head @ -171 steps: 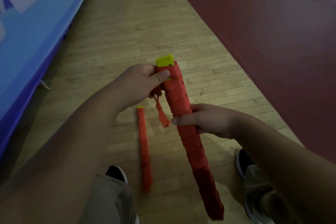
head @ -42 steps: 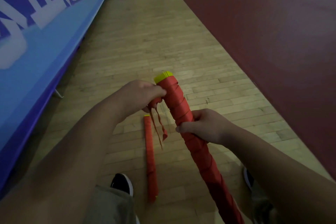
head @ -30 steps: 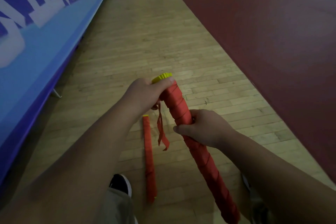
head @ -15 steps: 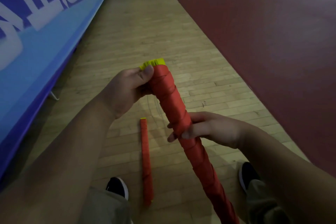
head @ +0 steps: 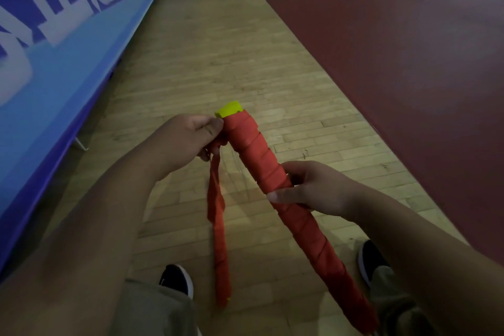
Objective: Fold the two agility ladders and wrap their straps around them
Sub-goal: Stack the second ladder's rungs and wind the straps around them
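red strap-wrapped folded agility ladder [head: 272, 172] is held tilted above the wooden floor [head: 218, 63]. right hand [head: 313, 188] grips its middle, left hand [head: 188, 139] pinches the loose red strap end [head: 215, 180] beside its yellow top. second red wrapped ladder [head: 221, 259] lies on the floor below.

Counted two agility ladders, both red strap-wrapped bundles: one held ladder [head: 261, 161], one floor ladder [head: 222, 267]; one loose strap end [head: 214, 174] hung free; one yellow rung stack [head: 229, 109] showed at the held ladder's top; two hands were in view, left hand [head: 188, 142] and right hand [head: 313, 189]; two dark shoes, left shoe [head: 176, 279] and right shoe [head: 371, 256]; one blue banner [head: 68, 49]; one wooden floor strip [head: 218, 49]; one dark red court area [head: 395, 49].
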The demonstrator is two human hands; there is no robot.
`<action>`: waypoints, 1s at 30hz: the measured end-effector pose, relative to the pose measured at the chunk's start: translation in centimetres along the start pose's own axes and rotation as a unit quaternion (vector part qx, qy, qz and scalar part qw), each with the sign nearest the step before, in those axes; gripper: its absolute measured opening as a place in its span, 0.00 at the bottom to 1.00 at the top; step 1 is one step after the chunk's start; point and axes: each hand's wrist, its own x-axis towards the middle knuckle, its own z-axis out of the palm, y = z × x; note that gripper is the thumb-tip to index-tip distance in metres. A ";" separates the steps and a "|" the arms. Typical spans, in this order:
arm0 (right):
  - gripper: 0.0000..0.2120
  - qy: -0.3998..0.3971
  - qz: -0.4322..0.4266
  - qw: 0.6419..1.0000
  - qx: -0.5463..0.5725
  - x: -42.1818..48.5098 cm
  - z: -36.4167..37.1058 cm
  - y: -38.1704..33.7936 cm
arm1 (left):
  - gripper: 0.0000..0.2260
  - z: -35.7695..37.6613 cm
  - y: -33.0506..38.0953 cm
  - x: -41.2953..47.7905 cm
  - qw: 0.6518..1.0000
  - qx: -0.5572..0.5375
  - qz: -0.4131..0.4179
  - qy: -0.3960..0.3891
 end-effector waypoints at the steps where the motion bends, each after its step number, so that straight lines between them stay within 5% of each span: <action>1: 0.13 0.014 0.005 1.000 -0.027 0.1 0.2 0.0 | 0.17 0.1 -0.2 0.1 1.000 0.006 -0.009 0.002; 10: 0.20 0.107 0.012 0.972 -0.209 1.5 2.0 1.8 | 0.24 2.0 -0.3 0.5 0.994 0.063 -0.081 0.028; 15: 0.19 0.153 0.003 0.953 -0.261 1.5 3.0 2.0 | 0.34 4.3 0.9 0.4 0.980 0.108 -0.140 0.088; 20: 0.17 0.168 0.001 0.941 -0.295 1.4 4.3 1.7 | 0.33 5.3 1.2 0.8 0.965 0.133 -0.180 0.135; 30: 0.13 0.063 0.066 0.975 -0.202 2.0 3.1 0.6 | 0.26 3.4 2.2 0.7 0.992 0.010 -0.070 0.108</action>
